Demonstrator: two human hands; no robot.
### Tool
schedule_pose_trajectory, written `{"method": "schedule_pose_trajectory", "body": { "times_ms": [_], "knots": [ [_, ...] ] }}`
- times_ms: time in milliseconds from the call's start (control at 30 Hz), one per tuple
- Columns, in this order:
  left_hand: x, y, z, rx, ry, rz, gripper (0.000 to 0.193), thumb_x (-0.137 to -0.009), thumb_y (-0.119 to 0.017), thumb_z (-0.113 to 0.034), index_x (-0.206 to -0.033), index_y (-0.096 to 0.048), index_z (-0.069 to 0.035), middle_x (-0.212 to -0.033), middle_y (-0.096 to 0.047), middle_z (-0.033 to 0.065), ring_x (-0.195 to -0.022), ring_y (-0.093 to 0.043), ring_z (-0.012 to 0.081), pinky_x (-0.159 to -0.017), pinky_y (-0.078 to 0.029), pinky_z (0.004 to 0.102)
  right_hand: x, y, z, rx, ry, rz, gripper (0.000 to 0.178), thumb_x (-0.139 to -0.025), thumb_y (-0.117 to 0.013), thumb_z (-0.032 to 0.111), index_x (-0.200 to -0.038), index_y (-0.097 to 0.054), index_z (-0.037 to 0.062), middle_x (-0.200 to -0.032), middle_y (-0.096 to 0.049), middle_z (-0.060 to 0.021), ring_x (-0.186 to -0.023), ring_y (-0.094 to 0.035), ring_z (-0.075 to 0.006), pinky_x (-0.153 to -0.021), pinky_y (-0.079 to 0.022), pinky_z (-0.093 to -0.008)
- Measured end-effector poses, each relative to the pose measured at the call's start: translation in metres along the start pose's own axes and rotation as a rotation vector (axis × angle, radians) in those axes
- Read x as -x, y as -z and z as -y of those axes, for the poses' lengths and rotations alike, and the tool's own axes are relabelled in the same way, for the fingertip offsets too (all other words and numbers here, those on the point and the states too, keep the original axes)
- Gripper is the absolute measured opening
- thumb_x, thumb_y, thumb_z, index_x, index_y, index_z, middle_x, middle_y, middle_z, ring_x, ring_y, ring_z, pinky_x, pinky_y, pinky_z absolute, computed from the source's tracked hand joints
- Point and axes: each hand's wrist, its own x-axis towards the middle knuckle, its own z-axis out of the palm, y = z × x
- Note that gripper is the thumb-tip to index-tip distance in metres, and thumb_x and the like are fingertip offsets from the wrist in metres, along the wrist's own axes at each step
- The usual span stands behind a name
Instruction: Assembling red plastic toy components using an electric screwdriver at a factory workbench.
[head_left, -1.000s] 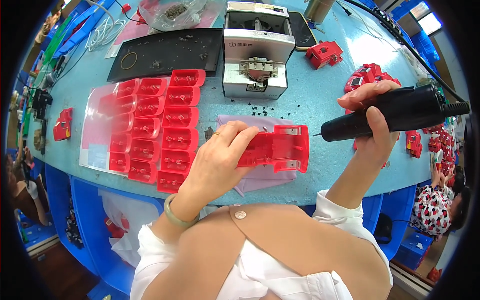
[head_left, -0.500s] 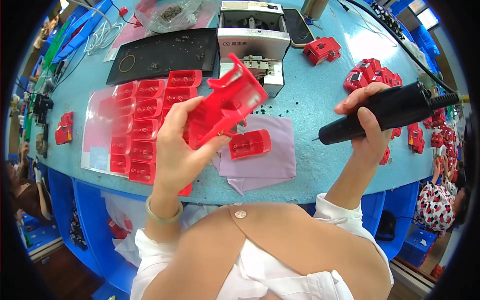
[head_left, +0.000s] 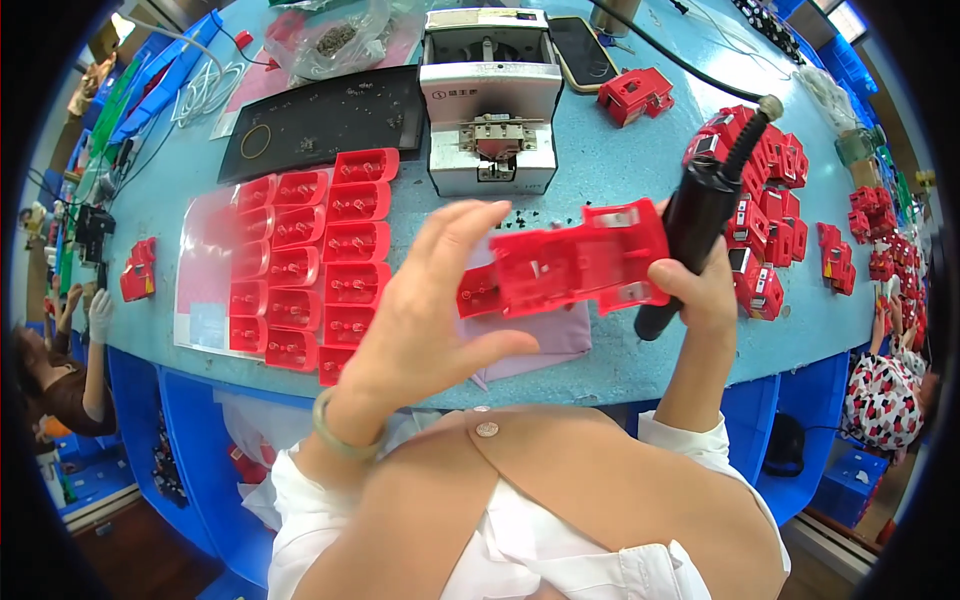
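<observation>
A red plastic housing [head_left: 575, 262], its hollow side facing up, hangs over the cloth in front of me. My right hand [head_left: 705, 290] grips its right end with the thumb and also holds a black electric screwdriver [head_left: 697, 215], which points downward with its cord at the top. Just left of the housing, my left hand [head_left: 410, 310] is open, thumb and fingers spread around the housing's left end; no firm contact shows. Partly hidden beneath the housing, a red shell [head_left: 478, 292] lies on a lilac cloth [head_left: 545, 345].
Rows of red shells [head_left: 295, 270] with small pins stand at the left. A white-and-grey screw feeder [head_left: 490, 110] is beyond the cloth, beside a black mat [head_left: 320, 120] and a phone [head_left: 583, 52]. Red assembled units [head_left: 765, 220] are piled at right; small black bits lie near the feeder.
The red housing has swung right and turned over, passing from my left hand to my right. My left hand has opened. The screwdriver has tipped from nearly level to upright.
</observation>
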Motion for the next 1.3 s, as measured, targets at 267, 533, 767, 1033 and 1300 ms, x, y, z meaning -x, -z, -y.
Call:
{"method": "schedule_pose_trajectory", "body": {
  "times_ms": [267,533,767,1033,1300],
  "knots": [
    [-0.029,-0.01,0.045,-0.541,-0.369,0.484,0.015,-0.067,-0.064,-0.003,-0.081,-0.067,-0.006,-0.11,-0.057,0.0136,-0.122,-0.045,0.0311,-0.099,-0.037,0.0424,0.03,0.073,0.0,0.118,-0.079,-0.227,0.058,-0.063,-0.077,0.028,-0.108,-0.051,0.002,-0.092,-0.057,-0.0035,-0.082,-0.055,-0.0123,-0.074,-0.045,-0.028],
    [-0.059,-0.043,0.058,-0.494,-0.462,0.658,0.009,-0.064,-0.067,-0.003,-0.072,-0.065,-0.006,-0.115,-0.056,0.01,-0.127,-0.041,0.0301,-0.098,-0.039,0.0432,0.029,0.093,-0.004,0.135,-0.105,-0.228,0.061,-0.063,-0.077,0.031,-0.11,-0.05,0.002,-0.093,-0.056,-0.0047,-0.083,-0.056,-0.0133,-0.072,-0.046,-0.0281],
    [-0.062,-0.049,0.067,-0.473,-0.461,0.688,0.003,-0.066,-0.065,-0.004,-0.068,-0.063,-0.004,-0.116,-0.055,0.01,-0.127,-0.041,0.0291,-0.098,-0.039,0.0421,0.02,0.093,-0.01,0.133,-0.102,-0.264,0.064,-0.061,-0.078,0.032,-0.11,-0.05,0.0019,-0.092,-0.057,-0.0048,-0.083,-0.056,-0.0135,-0.073,-0.046,-0.028],
    [-0.065,-0.039,0.054,-0.536,-0.495,0.688,0.004,-0.069,-0.063,-0.004,-0.069,-0.061,-0.001,-0.112,-0.057,0.0118,-0.122,-0.046,0.0282,-0.096,-0.041,0.0391,0.02,0.094,-0.01,0.141,-0.105,-0.244,0.062,-0.062,-0.078,0.032,-0.109,-0.051,0.0015,-0.092,-0.057,-0.0049,-0.083,-0.056,-0.013,-0.072,-0.046,-0.0277],
    [-0.048,-0.038,0.046,-0.472,-0.454,0.515,0.014,-0.069,-0.065,-0.003,-0.078,-0.054,-0.002,-0.101,-0.059,0.01,-0.104,-0.057,0.0268,-0.09,-0.045,0.039,0.022,0.093,-0.01,0.156,-0.098,-0.21,0.061,-0.064,-0.077,0.032,-0.109,-0.052,0.0012,-0.09,-0.058,-0.0041,-0.081,-0.056,-0.0124,-0.07,-0.046,-0.0275]
  ]
}}
